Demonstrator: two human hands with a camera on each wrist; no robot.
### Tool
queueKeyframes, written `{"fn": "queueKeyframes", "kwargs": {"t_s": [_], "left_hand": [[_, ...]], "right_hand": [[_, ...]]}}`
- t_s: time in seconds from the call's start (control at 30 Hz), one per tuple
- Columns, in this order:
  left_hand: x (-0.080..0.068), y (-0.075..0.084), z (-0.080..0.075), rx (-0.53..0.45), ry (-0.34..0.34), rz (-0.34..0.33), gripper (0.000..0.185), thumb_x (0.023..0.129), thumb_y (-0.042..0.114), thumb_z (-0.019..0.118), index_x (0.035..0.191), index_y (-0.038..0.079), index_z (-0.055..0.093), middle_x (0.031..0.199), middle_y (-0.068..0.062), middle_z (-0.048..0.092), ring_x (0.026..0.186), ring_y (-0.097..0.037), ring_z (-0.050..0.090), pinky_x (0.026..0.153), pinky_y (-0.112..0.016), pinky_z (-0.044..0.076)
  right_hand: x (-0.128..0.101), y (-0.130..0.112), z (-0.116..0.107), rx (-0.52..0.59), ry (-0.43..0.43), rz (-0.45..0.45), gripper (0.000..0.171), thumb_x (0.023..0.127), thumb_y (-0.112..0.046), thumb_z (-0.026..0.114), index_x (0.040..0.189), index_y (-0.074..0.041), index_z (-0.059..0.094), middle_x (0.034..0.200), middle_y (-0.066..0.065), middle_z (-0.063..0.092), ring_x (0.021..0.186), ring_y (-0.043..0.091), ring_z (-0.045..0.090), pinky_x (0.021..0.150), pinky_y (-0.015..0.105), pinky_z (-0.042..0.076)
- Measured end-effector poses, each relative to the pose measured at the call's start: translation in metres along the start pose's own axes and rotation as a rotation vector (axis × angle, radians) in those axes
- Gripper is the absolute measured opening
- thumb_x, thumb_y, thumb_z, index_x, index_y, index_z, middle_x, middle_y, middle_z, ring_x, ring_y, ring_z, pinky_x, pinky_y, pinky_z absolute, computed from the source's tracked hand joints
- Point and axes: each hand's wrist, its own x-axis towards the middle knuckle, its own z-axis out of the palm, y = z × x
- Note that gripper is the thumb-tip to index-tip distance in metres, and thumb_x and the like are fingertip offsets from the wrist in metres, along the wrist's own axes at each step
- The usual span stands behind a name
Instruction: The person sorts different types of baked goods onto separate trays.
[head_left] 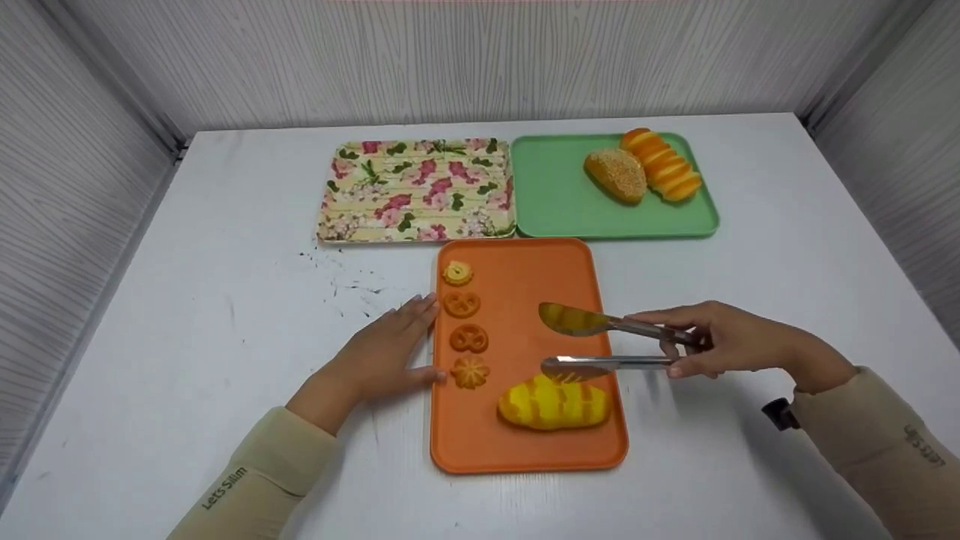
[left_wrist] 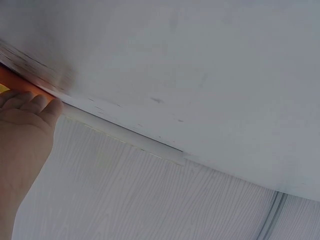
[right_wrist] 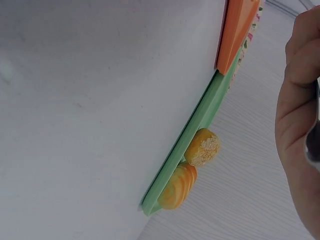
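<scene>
The left hand [head_left: 379, 352] lies flat and relaxed on the white table [head_left: 225, 315], fingertips touching the left edge of the orange tray [head_left: 525, 277] in the lower middle of the frame. The right hand [head_left: 720, 341] grips the handles of metal tongs [head_left: 600, 345], whose blades stand apart above the tray, just over a yellow striped bread [head_left: 553, 403]. Four small cookies [head_left: 465, 322] line the tray's left side. At the top sit a flowered tray [head_left: 416, 187] and a green tray [head_left: 555, 195] holding two breads [head_left: 645, 171]. In the right wrist view the hand is cut off at the frame's right edge and the tongs are barely visible.
</scene>
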Motion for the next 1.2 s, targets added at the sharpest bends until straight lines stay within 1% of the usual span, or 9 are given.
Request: {"fn": "queueKeyframes", "kwargs": {"t_s": [0.3, 0.47, 0.6, 0.73, 0.8, 1.0, 1.2], "left_hand": [[-0.001, 0.001, 0.000, -0.027, 0.014, -0.004, 0.095, 0.086, 0.064, 0.053, 0.153, 0.009, 0.015, 0.158, -0.006, 0.012, 0.144, -0.021, 0.010, 0.114, -0.042, 0.015], [-0.001, 0.000, 0.000, -0.024, 0.022, 0.005, 0.095, 0.087, 0.064, 0.052, 0.153, 0.007, 0.016, 0.158, -0.007, 0.012, 0.144, -0.023, 0.010, 0.114, -0.042, 0.016], [-0.001, 0.001, 0.000, -0.018, 0.009, -0.007, 0.095, 0.087, 0.065, 0.051, 0.153, 0.009, 0.014, 0.158, -0.006, 0.011, 0.144, -0.021, 0.009, 0.114, -0.041, 0.015], [0.000, 0.001, 0.001, -0.012, 0.010, -0.003, 0.095, 0.087, 0.065, 0.051, 0.153, 0.009, 0.014, 0.158, -0.006, 0.012, 0.144, -0.021, 0.009, 0.114, -0.041, 0.015], [0.000, 0.000, 0.001, -0.008, 0.012, 0.002, 0.095, 0.087, 0.064, 0.052, 0.153, 0.008, 0.014, 0.158, -0.006, 0.012, 0.144, -0.022, 0.009, 0.114, -0.041, 0.015], [0.000, 0.001, 0.000, -0.012, 0.009, 0.001, 0.094, 0.087, 0.064, 0.052, 0.153, 0.008, 0.015, 0.158, -0.006, 0.012, 0.144, -0.021, 0.009, 0.114, -0.041, 0.015], [-0.001, 0.001, 0.000, -0.026, 0.022, 0.012, 0.094, 0.087, 0.064, 0.052, 0.153, 0.007, 0.016, 0.158, -0.007, 0.013, 0.144, -0.022, 0.011, 0.114, -0.042, 0.016]], "right_hand": [[-0.004, 0.001, 0.008, 0.023, -0.077, -0.008, 0.063, 0.085, 0.003, 0.067, 0.143, -0.004, 0.043, 0.082, 0.004, 0.056, 0.047, 0.010, 0.045, 0.036, 0.024, 0.041], [-0.004, 0.003, 0.011, 0.002, -0.098, 0.007, 0.061, 0.086, -0.001, 0.069, 0.142, -0.005, 0.045, 0.082, 0.003, 0.057, 0.048, 0.010, 0.045, 0.037, 0.024, 0.041], [-0.004, 0.003, 0.013, -0.021, -0.103, 0.052, 0.061, 0.085, -0.008, 0.071, 0.141, -0.008, 0.047, 0.080, 0.001, 0.058, 0.049, 0.010, 0.045, 0.038, 0.024, 0.041], [-0.004, 0.002, 0.015, -0.030, -0.115, 0.109, 0.060, 0.085, -0.014, 0.073, 0.141, -0.011, 0.049, 0.079, 0.000, 0.059, 0.049, 0.009, 0.046, 0.040, 0.024, 0.043], [-0.003, 0.002, 0.017, -0.030, -0.121, 0.117, 0.060, 0.086, -0.015, 0.072, 0.140, -0.011, 0.049, 0.079, 0.000, 0.059, 0.049, 0.008, 0.046, 0.040, 0.024, 0.043], [-0.001, 0.005, 0.020, -0.026, -0.122, 0.075, 0.057, 0.087, -0.013, 0.070, 0.140, -0.011, 0.050, 0.081, 0.000, 0.060, 0.050, 0.004, 0.046, 0.039, 0.024, 0.043], [0.000, 0.007, 0.022, -0.006, -0.114, 0.035, 0.057, 0.087, -0.010, 0.070, 0.140, -0.010, 0.050, 0.081, 0.001, 0.061, 0.049, 0.003, 0.046, 0.038, 0.024, 0.043]]}}
